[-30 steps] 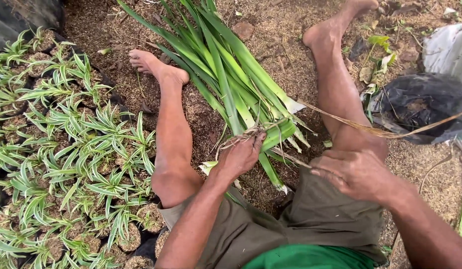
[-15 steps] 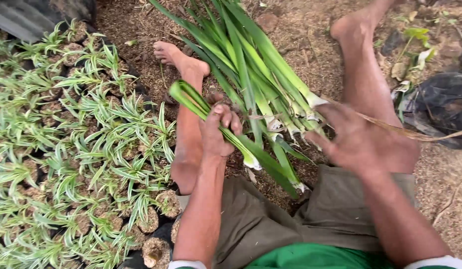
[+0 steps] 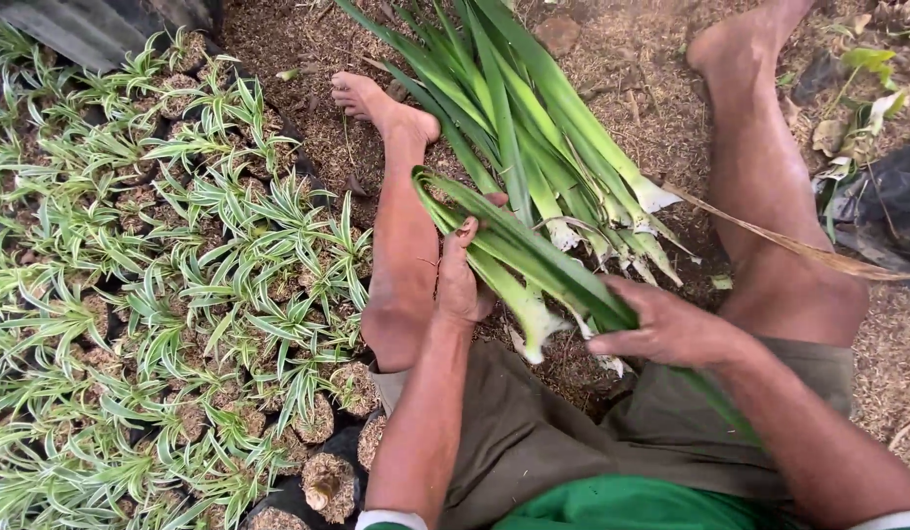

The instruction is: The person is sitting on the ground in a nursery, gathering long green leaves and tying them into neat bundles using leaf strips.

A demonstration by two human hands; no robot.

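While the left hand (image 3: pixel 462 285) clenches a folded clump of long green leaves (image 3: pixel 514 260) over the ground between the legs, the right hand (image 3: pixel 661 329) grips its lower blades; judging by this, separating is underway, needing a steady pull.

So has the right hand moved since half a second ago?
Yes. The right hand has dropped from open beside the leaf pile onto the held leaf bunch, toward the left hand.
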